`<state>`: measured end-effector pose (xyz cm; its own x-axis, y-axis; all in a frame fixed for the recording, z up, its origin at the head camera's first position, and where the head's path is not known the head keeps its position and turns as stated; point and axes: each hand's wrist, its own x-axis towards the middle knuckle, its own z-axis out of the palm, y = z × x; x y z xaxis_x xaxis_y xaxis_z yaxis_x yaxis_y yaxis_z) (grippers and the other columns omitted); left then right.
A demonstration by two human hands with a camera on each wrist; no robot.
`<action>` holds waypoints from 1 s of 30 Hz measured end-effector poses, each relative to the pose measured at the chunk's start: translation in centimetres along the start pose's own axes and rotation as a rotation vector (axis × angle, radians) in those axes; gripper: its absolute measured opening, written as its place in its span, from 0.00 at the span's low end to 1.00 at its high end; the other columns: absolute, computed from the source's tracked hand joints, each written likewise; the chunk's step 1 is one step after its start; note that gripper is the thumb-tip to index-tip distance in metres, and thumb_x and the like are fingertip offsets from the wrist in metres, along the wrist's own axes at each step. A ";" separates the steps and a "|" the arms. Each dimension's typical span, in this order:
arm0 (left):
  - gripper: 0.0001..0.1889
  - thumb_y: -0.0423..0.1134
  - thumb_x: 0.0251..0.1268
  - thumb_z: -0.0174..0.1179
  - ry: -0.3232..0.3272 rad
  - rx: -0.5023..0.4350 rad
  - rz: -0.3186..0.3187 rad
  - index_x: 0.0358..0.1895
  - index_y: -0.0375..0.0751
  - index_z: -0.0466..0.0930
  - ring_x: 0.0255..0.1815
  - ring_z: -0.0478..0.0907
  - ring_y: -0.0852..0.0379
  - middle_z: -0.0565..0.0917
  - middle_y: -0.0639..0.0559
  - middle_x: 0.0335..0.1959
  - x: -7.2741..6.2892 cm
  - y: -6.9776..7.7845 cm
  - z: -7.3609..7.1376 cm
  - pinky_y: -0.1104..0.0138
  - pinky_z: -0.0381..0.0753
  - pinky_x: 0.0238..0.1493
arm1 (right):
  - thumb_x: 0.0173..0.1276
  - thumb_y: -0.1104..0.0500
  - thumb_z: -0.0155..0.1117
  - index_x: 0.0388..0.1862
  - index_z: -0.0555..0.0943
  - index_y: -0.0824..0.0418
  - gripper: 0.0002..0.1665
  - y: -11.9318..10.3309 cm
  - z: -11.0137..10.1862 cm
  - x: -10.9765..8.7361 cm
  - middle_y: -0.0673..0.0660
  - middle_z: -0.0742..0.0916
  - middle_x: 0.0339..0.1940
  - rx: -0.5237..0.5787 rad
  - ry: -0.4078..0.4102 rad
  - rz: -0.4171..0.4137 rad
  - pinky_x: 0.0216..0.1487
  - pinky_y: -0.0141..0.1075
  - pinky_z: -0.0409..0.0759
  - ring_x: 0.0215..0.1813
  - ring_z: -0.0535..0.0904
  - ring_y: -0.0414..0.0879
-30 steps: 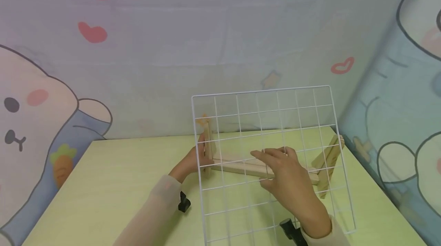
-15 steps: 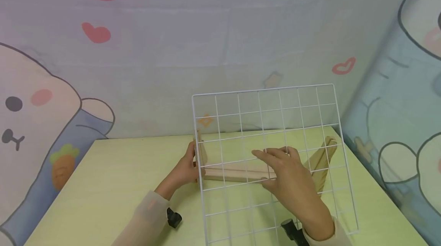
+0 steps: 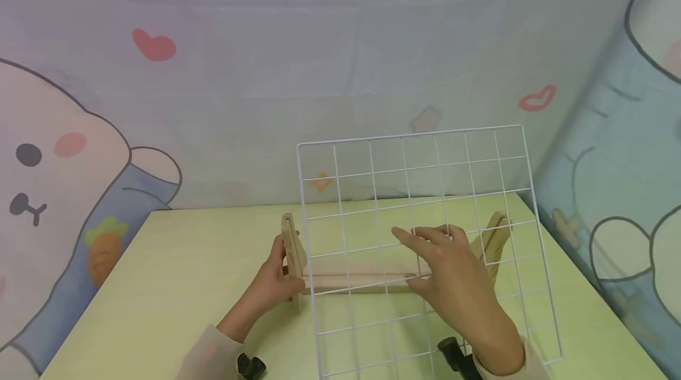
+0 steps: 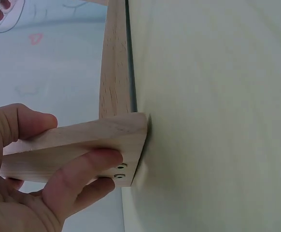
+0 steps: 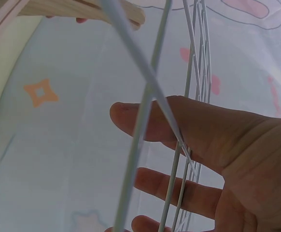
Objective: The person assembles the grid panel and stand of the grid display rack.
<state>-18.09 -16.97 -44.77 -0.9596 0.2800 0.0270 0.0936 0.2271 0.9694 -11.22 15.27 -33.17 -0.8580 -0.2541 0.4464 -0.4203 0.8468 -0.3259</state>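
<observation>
A white wire grid panel (image 3: 412, 135) leans upright above the table, and my right hand (image 3: 457, 285) holds it near its middle. In the right wrist view the thumb and fingers of that hand (image 5: 256, 159) reach between the wires (image 5: 139, 123). Behind the panel lies a wooden stand, its crossbar (image 3: 362, 288) joining a left end piece (image 3: 294, 247) and a right end piece (image 3: 495, 241). My left hand (image 3: 266, 285) grips the left end piece. Up close, thumb and fingers clasp this wooden end (image 4: 73, 137) from opposite sides, with two screw holes showing beneath.
A pale yellow table (image 3: 175, 273) extends beneath everything. Behind it hangs a printed cloth backdrop (image 3: 250, 72) with hearts and cartoon animals, which also covers the right side. Black wrist cameras sit at both sleeves.
My left hand has shifted left and toward me, swinging the stand's left end with it, so the crossbar now runs nearly level across the view. The right hand and panel hardly moved.
</observation>
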 end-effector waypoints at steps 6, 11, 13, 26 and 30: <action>0.50 0.19 0.59 0.59 0.022 0.025 0.014 0.82 0.53 0.48 0.73 0.63 0.17 0.50 0.32 0.85 -2.4 0.0 -0.4 0.52 0.88 0.34 | 0.49 0.67 0.85 0.70 0.83 0.46 0.46 0.1 -0.1 0.0 0.58 0.87 0.61 -0.014 0.000 -0.001 0.21 0.36 0.75 0.63 0.76 0.65; 0.50 0.18 0.59 0.59 0.027 0.021 0.048 0.83 0.50 0.47 0.73 0.57 0.12 0.44 0.30 0.86 -4.0 -0.2 -0.5 0.46 0.88 0.42 | 0.48 0.65 0.88 0.70 0.83 0.46 0.48 0.1 -0.3 -0.2 0.57 0.88 0.61 -0.040 0.013 -0.008 0.28 0.48 0.83 0.64 0.76 0.67; 0.50 0.17 0.59 0.58 0.031 0.011 0.054 0.82 0.49 0.47 0.73 0.55 0.11 0.43 0.29 0.85 -4.4 -0.2 -0.4 0.45 0.87 0.44 | 0.48 0.65 0.88 0.70 0.83 0.46 0.48 0.1 -0.4 -0.2 0.57 0.88 0.61 -0.048 0.015 -0.010 0.31 0.52 0.85 0.64 0.76 0.67; 0.51 0.17 0.59 0.59 0.048 -0.018 0.054 0.83 0.47 0.45 0.73 0.50 0.09 0.40 0.26 0.85 -5.4 0.2 0.5 0.44 0.88 0.43 | 0.48 0.66 0.87 0.69 0.84 0.48 0.46 0.3 -1.5 0.1 0.58 0.88 0.57 -0.044 0.100 -0.058 0.24 0.44 0.79 0.59 0.77 0.66; 0.51 0.17 0.59 0.58 0.051 -0.028 0.048 0.84 0.48 0.44 0.74 0.50 0.09 0.39 0.26 0.85 -5.4 0.2 0.5 0.51 0.88 0.39 | 0.50 0.69 0.83 0.68 0.85 0.49 0.43 0.3 -2.1 0.9 0.59 0.88 0.55 -0.042 0.156 -0.090 0.24 0.45 0.76 0.56 0.77 0.66</action>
<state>-12.72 -17.97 -44.88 -0.9665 0.2421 0.0849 0.1325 0.1879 0.9732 -11.53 16.25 -31.10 -0.7598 -0.2569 0.5972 -0.4777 0.8437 -0.2448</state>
